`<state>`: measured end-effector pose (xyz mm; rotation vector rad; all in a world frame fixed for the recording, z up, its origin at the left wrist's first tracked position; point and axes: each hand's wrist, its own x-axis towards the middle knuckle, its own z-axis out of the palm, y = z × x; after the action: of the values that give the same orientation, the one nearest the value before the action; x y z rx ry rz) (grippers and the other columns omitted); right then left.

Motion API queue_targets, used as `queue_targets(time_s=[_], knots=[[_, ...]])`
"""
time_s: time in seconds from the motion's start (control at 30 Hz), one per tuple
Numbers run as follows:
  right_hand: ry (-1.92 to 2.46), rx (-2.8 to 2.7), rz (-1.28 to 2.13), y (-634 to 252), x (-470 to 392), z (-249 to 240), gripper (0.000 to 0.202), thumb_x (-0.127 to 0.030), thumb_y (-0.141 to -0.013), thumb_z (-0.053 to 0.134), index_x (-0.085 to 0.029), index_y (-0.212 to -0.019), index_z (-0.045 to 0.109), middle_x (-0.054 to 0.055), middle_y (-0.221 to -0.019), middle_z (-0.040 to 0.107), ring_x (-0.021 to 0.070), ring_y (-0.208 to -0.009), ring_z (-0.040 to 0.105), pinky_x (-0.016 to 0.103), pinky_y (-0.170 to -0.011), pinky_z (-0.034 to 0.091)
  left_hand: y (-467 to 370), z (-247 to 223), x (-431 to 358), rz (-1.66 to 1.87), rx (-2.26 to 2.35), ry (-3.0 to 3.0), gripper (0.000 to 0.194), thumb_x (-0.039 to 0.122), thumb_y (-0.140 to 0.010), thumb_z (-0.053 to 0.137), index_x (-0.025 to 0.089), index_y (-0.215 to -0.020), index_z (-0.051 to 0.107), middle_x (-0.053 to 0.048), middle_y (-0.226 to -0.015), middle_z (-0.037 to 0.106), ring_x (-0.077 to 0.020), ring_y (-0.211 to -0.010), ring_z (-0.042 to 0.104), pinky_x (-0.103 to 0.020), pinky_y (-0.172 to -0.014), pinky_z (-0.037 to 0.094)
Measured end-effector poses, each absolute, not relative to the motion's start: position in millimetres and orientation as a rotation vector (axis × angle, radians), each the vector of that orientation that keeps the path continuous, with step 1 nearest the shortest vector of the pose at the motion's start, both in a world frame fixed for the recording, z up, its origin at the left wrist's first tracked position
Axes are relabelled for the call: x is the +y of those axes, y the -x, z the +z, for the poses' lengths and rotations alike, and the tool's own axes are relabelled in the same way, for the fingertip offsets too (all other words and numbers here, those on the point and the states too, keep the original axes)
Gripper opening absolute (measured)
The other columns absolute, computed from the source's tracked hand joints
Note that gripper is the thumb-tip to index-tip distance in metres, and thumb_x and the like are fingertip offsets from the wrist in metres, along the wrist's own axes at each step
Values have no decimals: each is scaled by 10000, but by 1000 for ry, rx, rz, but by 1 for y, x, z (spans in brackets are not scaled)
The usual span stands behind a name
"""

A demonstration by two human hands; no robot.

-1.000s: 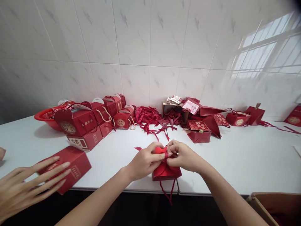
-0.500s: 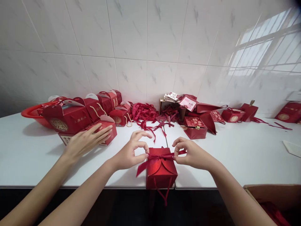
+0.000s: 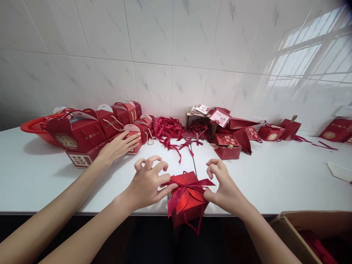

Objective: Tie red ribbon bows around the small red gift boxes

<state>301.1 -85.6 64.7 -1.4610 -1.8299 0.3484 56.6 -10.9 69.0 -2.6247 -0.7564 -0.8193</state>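
In the head view a small red gift box (image 3: 189,216) sits at the table's front edge, turned a little. A dark red ribbon (image 3: 183,190) is tied in a bow across its top, one tail hanging over the front left. My left hand (image 3: 150,183) pinches the bow's left loop between thumb and forefinger, its other fingers curled loosely. On the other side, my right hand (image 3: 224,189) has its thumb and fingers apart, the thumb by the box's right edge and the ribbon's right end free. A thin cord handle (image 3: 196,229) dangles from the box front.
Another person's hand (image 3: 118,148) reaches in from the left to a small red box (image 3: 134,148). Stacked red boxes (image 3: 79,132) stand beside a red basket (image 3: 38,126). Loose ribbons (image 3: 167,128) lie near the wall. A cardboard carton (image 3: 286,229) is at lower right.
My right hand has let go of the ribbon and its fingers have spread. The bow looks wider, and the box has turned slightly. The other person's hand moved farther back and right.
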Motion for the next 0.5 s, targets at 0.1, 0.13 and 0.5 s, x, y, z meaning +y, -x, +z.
queue_targets(time_s=[0.1,0.13,0.5], knots=[[1430,-1848,365,-303,-95,70,294,-62,-620,515,-223,-806,355,75,-1228,398,252,-1171,396,428,-972,346,-57,65,-13,-862,-831,2635,244,392,-824,583,210,-663,602,-50,-912,612,-299,-1046,447,-467,-858,243],[1387,-1862,384,-304,-96,71,277,-61,-646,516,-224,-816,371,75,-1248,402,248,-1195,390,426,-989,336,-57,64,-13,-898,-881,2693,254,387,-824,581,203,-650,587,-51,-917,605,-286,-1026,453,-458,-857,268],[1143,-1923,914,-305,-87,32,872,-355,-630,800,-307,-1388,372,73,-1465,238,252,-1379,228,394,-1131,221,-98,16,62,-1126,-1405,3111,377,215,-865,406,194,-1234,481,-114,-1226,561,-225,-1131,526,-409,-939,450]])
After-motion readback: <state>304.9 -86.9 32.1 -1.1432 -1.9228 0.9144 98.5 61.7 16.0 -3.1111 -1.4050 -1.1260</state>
